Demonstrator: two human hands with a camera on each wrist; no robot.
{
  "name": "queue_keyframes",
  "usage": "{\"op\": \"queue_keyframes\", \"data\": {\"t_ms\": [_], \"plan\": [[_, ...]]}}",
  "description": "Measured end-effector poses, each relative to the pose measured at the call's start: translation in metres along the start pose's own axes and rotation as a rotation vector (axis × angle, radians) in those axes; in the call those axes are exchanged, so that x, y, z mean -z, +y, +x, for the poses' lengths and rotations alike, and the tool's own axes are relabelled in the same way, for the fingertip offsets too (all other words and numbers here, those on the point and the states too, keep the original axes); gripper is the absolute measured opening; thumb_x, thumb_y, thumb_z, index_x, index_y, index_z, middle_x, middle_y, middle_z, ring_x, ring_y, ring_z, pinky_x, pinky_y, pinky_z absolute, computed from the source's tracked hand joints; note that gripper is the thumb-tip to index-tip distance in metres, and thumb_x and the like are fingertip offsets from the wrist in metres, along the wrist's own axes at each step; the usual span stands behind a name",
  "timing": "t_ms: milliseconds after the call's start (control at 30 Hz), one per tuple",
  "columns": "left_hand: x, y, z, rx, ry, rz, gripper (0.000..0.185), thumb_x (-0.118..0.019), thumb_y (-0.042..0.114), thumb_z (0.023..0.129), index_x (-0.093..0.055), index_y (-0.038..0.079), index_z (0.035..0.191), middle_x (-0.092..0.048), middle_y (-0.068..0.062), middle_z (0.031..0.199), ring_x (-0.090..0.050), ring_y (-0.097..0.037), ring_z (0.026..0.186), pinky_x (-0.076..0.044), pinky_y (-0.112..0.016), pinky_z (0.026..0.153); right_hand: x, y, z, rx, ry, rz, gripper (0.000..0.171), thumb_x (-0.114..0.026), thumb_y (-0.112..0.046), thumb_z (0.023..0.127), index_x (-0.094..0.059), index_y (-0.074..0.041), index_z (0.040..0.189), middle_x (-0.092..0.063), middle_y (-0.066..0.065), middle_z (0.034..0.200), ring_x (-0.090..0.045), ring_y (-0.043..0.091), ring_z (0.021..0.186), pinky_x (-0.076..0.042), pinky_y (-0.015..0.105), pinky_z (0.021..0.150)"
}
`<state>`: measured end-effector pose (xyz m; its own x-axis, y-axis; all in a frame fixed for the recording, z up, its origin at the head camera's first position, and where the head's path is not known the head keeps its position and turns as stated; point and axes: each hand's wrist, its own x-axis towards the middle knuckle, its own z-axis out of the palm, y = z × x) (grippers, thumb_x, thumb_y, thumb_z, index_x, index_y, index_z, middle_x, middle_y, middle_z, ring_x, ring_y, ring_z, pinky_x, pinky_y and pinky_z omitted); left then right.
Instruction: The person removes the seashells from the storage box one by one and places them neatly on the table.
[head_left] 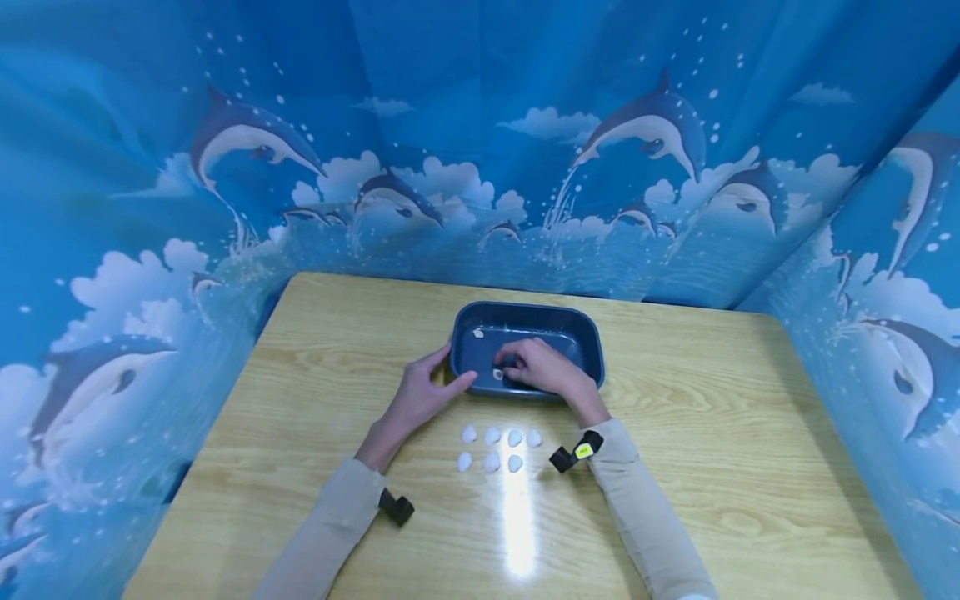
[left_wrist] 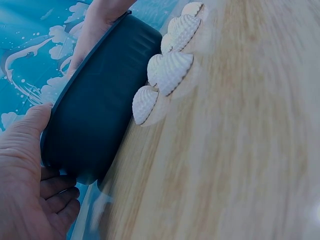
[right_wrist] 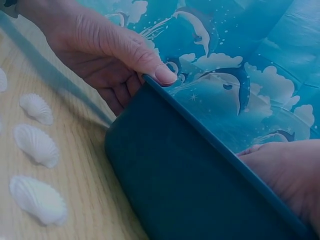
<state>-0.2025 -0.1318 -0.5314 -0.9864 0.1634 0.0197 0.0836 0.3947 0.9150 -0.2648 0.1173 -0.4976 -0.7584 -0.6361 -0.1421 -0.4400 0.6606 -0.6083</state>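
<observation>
Head view: sitting mid-table on the pale wooden table, a dark blue rectangular plastic tub; bracing its left wall, the left hand, thumb along the rim, likely steadying it. Reaching inside, the right hand, fingers curling over a small white ribbed seashell; grip unclear. Lying in two rows just before the tub, seven white seashells

Left wrist view: resting loosely open against the tub, fingers relaxed

Right wrist view: pressing thumb on the rim; right fingers hidden
</observation>
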Motion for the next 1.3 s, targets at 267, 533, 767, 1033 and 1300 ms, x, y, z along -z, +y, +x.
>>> {"op": "queue_keyframes", "data": {"t_ms": [267,533,767,1033,1300], "plan": [[-0.0004,-0.0004,0.0001,-0.014,0.008,0.005,0.080,-0.077,0.043,0.095,-0.042,0.009,0.158,-0.042,-0.011,0.162,-0.036,-0.029,0.153,-0.029,-0.049,0.126,-0.0010,0.0009,0.0010,0.016,-0.028,0.032,0.018,-0.073,-0.010,0.099,-0.077,-0.008,0.116,-0.075,0.002,0.098,-0.060,0.009,0.071,-0.051,0.025,0.062],[-0.0002,-0.0004,-0.0004,-0.005,0.004,0.003,0.083,-0.077,0.048,0.093,-0.042,0.009,0.158,-0.042,-0.010,0.162,-0.035,-0.028,0.153,-0.029,-0.048,0.126,-0.0013,0.0020,0.0007,0.014,-0.047,0.057,0.023,-0.072,-0.010,0.099,-0.076,-0.008,0.122,-0.076,0.004,0.113,-0.067,0.010,0.088,-0.058,0.027,0.075],[-0.0008,-0.0005,-0.0002,-0.001,0.010,0.002,0.081,-0.077,0.045,0.094,-0.042,0.009,0.158,-0.042,-0.010,0.162,-0.036,-0.028,0.153,-0.029,-0.048,0.126,-0.0013,0.0012,0.0002,0.007,-0.023,0.036,0.020,-0.072,-0.009,0.099,-0.079,-0.009,0.117,-0.078,0.003,0.112,-0.071,0.011,0.097,-0.061,0.030,0.082],[-0.0013,-0.0012,0.0002,-0.003,0.013,0.005,0.083,-0.077,0.050,0.093,-0.043,0.009,0.157,-0.043,-0.010,0.161,-0.037,-0.028,0.152,-0.031,-0.048,0.125,-0.0010,-0.0005,-0.0003,-0.069,0.057,-0.082,0.015,-0.072,-0.017,0.100,-0.077,-0.010,0.112,-0.065,-0.002,0.073,-0.053,0.012,0.056,-0.041,0.026,0.050],[-0.0019,-0.0032,0.0007,-0.014,0.010,-0.002,0.079,-0.077,0.043,0.095,-0.043,0.009,0.157,-0.043,-0.010,0.162,-0.036,-0.027,0.153,-0.030,-0.049,0.126,-0.0004,-0.0014,0.0004,-0.059,0.060,-0.089,0.015,-0.071,-0.015,0.100,-0.077,-0.010,0.113,-0.062,-0.004,0.072,-0.049,0.011,0.053,-0.037,0.024,0.050]]}}
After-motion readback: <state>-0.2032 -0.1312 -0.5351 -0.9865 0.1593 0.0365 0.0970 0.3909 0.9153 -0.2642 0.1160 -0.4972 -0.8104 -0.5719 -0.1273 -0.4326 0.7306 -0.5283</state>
